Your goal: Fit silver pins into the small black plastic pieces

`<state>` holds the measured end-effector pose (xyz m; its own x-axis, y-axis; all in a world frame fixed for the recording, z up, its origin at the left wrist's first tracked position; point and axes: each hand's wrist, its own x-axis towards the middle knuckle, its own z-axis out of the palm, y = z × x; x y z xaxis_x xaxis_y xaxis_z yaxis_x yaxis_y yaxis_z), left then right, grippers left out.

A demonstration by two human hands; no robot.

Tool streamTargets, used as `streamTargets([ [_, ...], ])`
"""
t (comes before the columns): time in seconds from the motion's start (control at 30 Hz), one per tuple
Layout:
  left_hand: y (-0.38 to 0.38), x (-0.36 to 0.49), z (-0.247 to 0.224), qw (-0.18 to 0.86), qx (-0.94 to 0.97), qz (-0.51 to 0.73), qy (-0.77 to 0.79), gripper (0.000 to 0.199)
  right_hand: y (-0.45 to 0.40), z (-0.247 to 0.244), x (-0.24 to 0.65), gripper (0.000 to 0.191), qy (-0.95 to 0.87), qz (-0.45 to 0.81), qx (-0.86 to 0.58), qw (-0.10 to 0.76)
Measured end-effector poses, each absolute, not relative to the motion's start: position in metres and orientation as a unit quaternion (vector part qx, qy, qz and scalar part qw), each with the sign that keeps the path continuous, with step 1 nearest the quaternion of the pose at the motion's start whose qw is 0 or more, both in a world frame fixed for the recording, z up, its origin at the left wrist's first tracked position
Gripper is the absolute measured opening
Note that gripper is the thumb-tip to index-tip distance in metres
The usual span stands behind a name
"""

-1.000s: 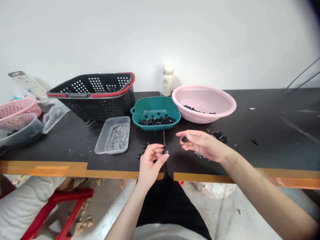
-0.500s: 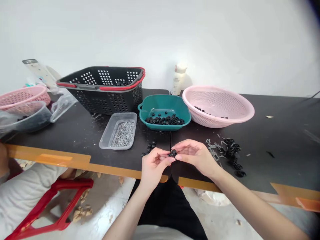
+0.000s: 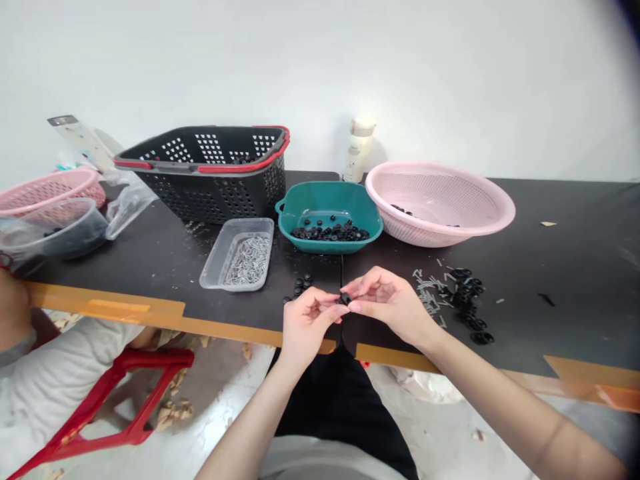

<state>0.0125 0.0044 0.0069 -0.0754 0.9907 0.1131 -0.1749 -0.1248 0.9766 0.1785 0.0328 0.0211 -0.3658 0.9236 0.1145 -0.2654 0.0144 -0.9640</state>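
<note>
Between the fingertips of my left hand (image 3: 309, 323) and my right hand (image 3: 386, 301) is a small black plastic part (image 3: 345, 299). Both hands pinch it just above the table near its front edge; the fingers cover much of it. Just beyond my left hand lie several small round black pieces (image 3: 299, 285). To the right of my right hand, thin silvery pins (image 3: 429, 298) are scattered beside a heap of black round parts (image 3: 469, 298).
A teal basin (image 3: 330, 247) of black pieces stands ahead, with a clear tray (image 3: 211, 272) of metal pins to its left. Behind are a black basket (image 3: 210, 193), a white bottle (image 3: 359, 150) and a pink colander (image 3: 440, 235). A person sits at far left on a red stool (image 3: 113, 437).
My hands have drawn slightly closer together around the black part, which now looks turned. The whole view has shifted a little.
</note>
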Motion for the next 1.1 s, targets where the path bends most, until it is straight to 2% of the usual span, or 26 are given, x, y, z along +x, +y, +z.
streamTargets([
  [1.1, 0.0013, 0.0134, 0.0043, 0.416, 0.492, 0.604, 0.469, 0.015, 0.0295, 0.0207, 0.1741, 0.022, -0.533, 0.611, -0.33, 0.484],
])
